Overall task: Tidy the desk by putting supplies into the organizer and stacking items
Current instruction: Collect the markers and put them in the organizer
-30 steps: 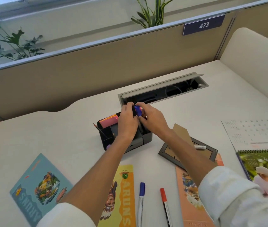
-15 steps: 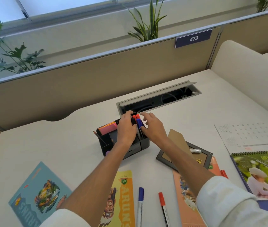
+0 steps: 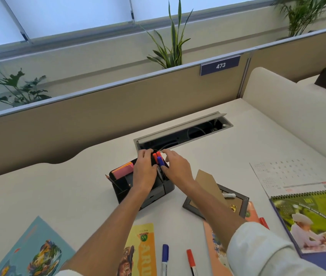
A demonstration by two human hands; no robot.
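Head view: both hands (image 3: 159, 170) rest relaxed on organizer (image 3: 158, 191) markers (image 3: 159, 159); sign (image 3: 220, 65) reads "473".

We are reaching both arms forward, forearms bare, white sleeves pushed up near the elbows. Our left hand (image 3: 145, 172) is lying palm down, knuckles up, fingers bending downward at their tips. Our right hand (image 3: 176, 168) is sitting just beside it, also palm down, its fingers stretching forward and slightly spread, the thumb angling in toward the left hand. The 2 hands are nearly meeting, a narrow gap staying between them.
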